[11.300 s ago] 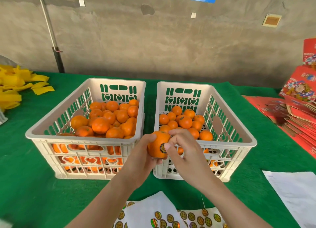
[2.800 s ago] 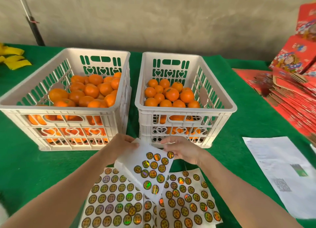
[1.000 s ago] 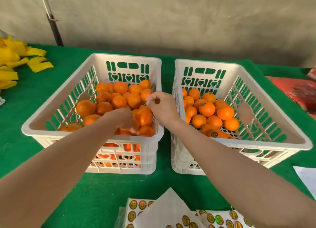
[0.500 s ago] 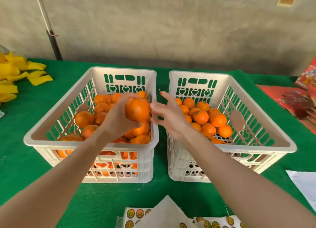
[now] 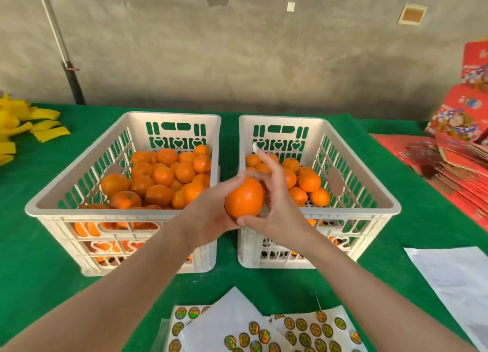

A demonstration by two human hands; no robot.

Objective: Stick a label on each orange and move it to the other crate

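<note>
Green cloth counter (image 5: 39, 246), two white crates side by side. Left crate (image 5: 79, 213) heaped with fruit; right crate (image 5: 369, 214) partly filled. One orange (image 5: 244, 197) held above the gap between the crates, over their near rims. Left hand (image 5: 208, 214) cups and grips it from the left. Right hand (image 5: 277, 209): thumb under it, fingers curled behind it, index finger (image 5: 264, 164) raised, small pale bit at its tip. Label sheets (image 5: 303, 328) at near edge.

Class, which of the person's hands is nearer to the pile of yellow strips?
Left. The left hand grips the orange on its side towards the yellow strips; the right hand lies beyond the orange, farther off.
</note>
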